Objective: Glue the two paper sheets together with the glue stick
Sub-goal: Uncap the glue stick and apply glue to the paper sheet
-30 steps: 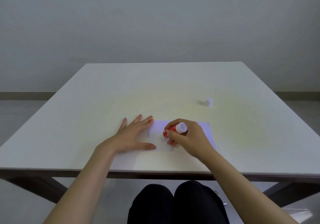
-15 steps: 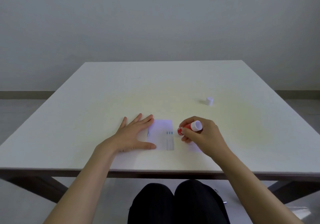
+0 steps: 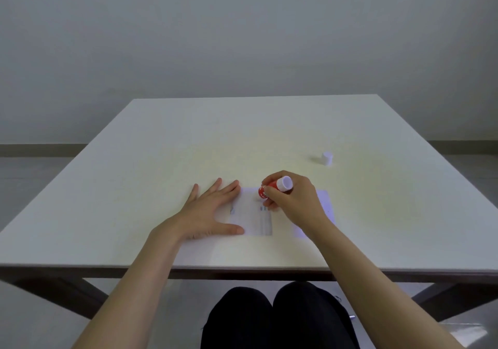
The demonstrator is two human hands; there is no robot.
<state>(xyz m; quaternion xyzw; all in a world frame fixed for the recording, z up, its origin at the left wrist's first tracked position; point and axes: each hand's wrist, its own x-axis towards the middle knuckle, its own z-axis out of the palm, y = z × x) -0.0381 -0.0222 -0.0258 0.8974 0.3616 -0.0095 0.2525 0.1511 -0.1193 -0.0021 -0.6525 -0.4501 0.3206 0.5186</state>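
Note:
A small printed paper sheet (image 3: 254, 219) lies near the table's front edge. My left hand (image 3: 208, 212) rests flat with spread fingers on its left side. A second pale sheet (image 3: 324, 203) lies just to the right, mostly hidden under my right hand (image 3: 295, 200). That hand grips a red glue stick (image 3: 275, 187) with a white end, tilted, its lower tip at the far edge of the printed sheet. Whether the tip touches the paper is hidden by my fingers.
The glue stick's white cap (image 3: 327, 158) stands alone on the white table (image 3: 161, 160), to the right and farther back. The table's front edge runs just below my forearms, with dark-trousered knees under it. A grey wall is behind.
My right hand with the glue stick swept right off the printed sheet, then came back left and a little farther away to the sheet's far edge. My left hand stayed in place.

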